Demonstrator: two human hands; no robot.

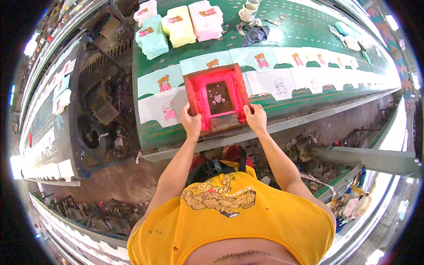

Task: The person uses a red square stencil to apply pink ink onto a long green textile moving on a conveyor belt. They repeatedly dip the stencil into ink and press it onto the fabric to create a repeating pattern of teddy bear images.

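Note:
A red-framed printing screen (217, 98) with pink ink and a dark bear-shaped stencil lies flat on the long green table (304, 26). My left hand (191, 120) grips the frame's near left edge. Over at the near right corner, my right hand (256, 117) holds the frame. White cloth pieces with printed bears lie in two rows under and beside the screen: pink bears (168, 111) to its left, grey outline bears (280, 85) to its right.
Stacks of folded cloths in teal (152, 39), yellow (180, 25) and pink (205, 20) sit at the table's far side. A white cup (247, 12) and a dark rag (256, 34) lie nearby. Another table with cloths (59, 92) runs at left. Debris covers the floor.

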